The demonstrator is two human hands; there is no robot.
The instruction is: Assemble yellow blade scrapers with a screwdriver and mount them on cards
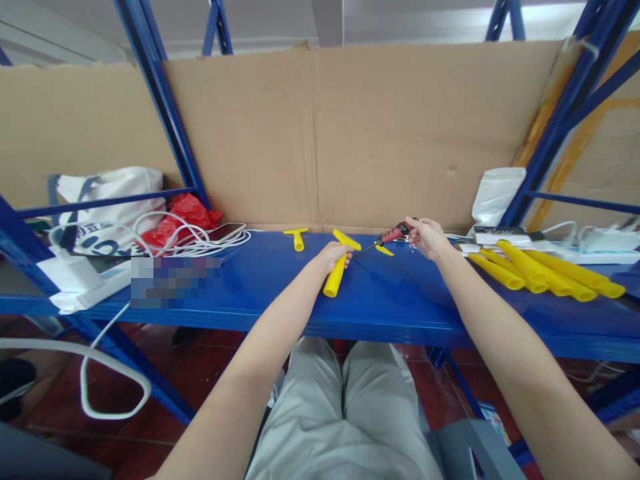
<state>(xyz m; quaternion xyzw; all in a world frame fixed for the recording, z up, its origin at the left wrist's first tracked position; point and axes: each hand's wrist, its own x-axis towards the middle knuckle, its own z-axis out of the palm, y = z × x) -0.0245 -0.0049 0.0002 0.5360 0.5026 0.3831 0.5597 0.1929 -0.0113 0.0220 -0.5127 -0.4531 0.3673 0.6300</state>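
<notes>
My left hand (341, 254) is closed around a yellow T-shaped piece (334, 281). Its tube end points toward me and its crossbar shows beyond the fingers. My right hand (426, 237) grips the end of a screwdriver (395, 233) with a red and black handle. The thin shaft slants down to the left and its tip lies at the T-shaped piece by my left fingers; whether it touches a screw cannot be made out. A flat yellow piece (385, 249) lies under the screwdriver. Farther left, another yellow T-shaped piece (299, 240) rests on the blue shelf (270, 283).
Several yellow tubes (525, 263) are piled at the right, before a small box (501, 235) and a white pouch (499, 193). At left lie white cables (195, 240), a red plastic bag (187, 212), a cloth bag (110, 193) and a power strip (95, 290). Cardboard (390, 133) stands behind.
</notes>
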